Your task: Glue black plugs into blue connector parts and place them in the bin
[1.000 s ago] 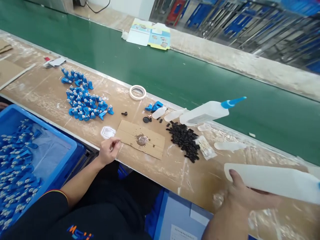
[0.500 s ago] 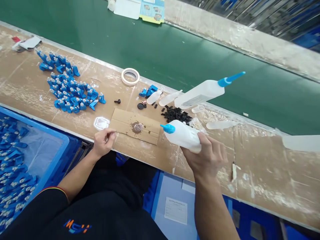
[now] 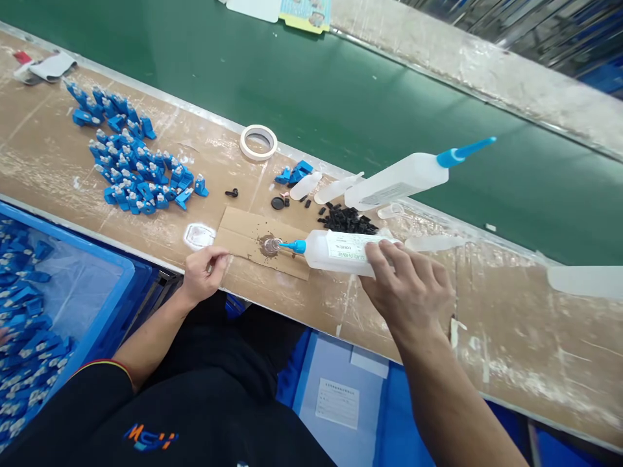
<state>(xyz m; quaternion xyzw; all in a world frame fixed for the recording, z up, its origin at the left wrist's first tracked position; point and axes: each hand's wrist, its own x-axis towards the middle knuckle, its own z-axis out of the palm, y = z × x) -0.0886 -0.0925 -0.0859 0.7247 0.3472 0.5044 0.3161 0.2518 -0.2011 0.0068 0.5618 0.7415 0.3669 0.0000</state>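
My right hand (image 3: 409,275) is wrapped round a white plastic glue bottle (image 3: 335,251) with a label and a blue pointed nozzle. The bottle lies nearly level in the air. Its nozzle tip reaches a small clear round puddle (image 3: 270,246) amid dark wet spots on a strip of cardboard (image 3: 238,227); whether it touches cannot be made out. At the strip's near left corner, my left hand (image 3: 205,271) is closed, thumb and finger pinching the edge. Behind the bottle lies a pile of small black pieces (image 3: 348,220).
Many blue parts with white tips (image 3: 141,175) stand at left. A tape roll (image 3: 258,143), a black disc (image 3: 277,203) and a second bottle (image 3: 399,181) lie along the back edge, beside a green belt (image 3: 311,97). A blue crate (image 3: 111,292) of parts sits below left.
My right hand has turned the bottle so its label faces up, and its nozzle has come left and down to the wet spot. My left hand stays at the cardboard corner.
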